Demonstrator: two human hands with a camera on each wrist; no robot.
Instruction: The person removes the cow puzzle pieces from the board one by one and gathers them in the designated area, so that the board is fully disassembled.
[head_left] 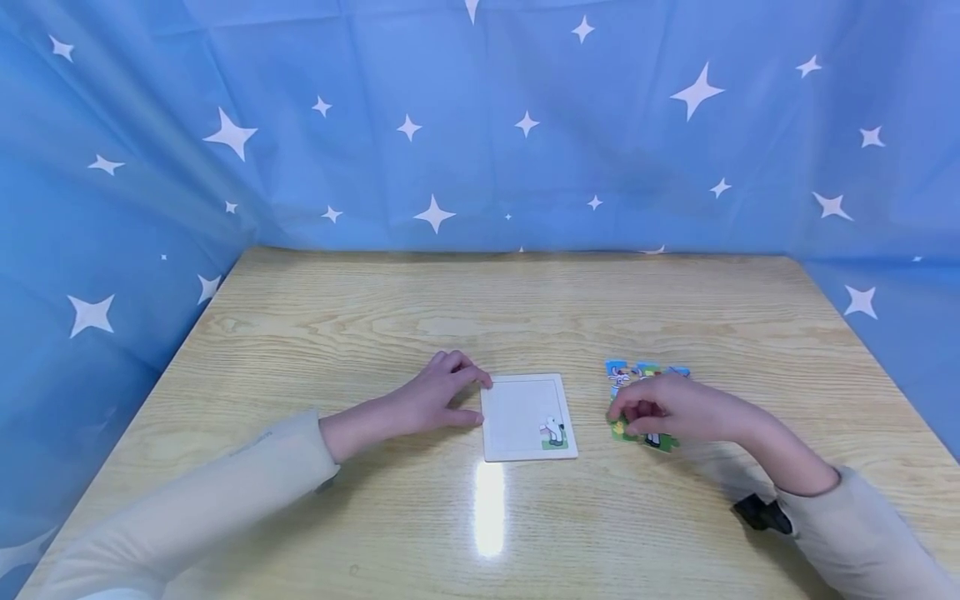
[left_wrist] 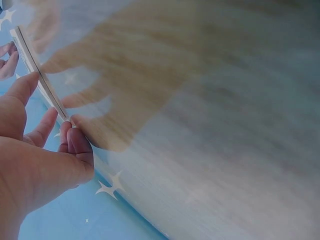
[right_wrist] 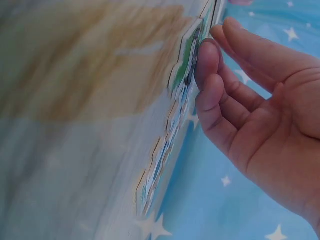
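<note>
A square white puzzle board (head_left: 517,417) lies on the table, with one piece showing white legs on green (head_left: 553,433) in its lower right corner. My left hand (head_left: 442,396) touches the board's left side with fingertips and thumb, spread along the edge in the left wrist view. To the right lies a group of colourful puzzle pieces (head_left: 617,372), partly hidden under my right hand (head_left: 667,407). The right fingers bend down over these pieces, thumb and index tips near a green-and-yellow piece (head_left: 619,431). In the right wrist view, the right fingertips are right at a green-edged piece (right_wrist: 186,57).
The wooden table (head_left: 360,325) carries a bright light reflection in front of the board. A blue curtain with white stars (head_left: 480,150) hangs behind and beside it. A black object (head_left: 762,513) sits at the right sleeve's cuff.
</note>
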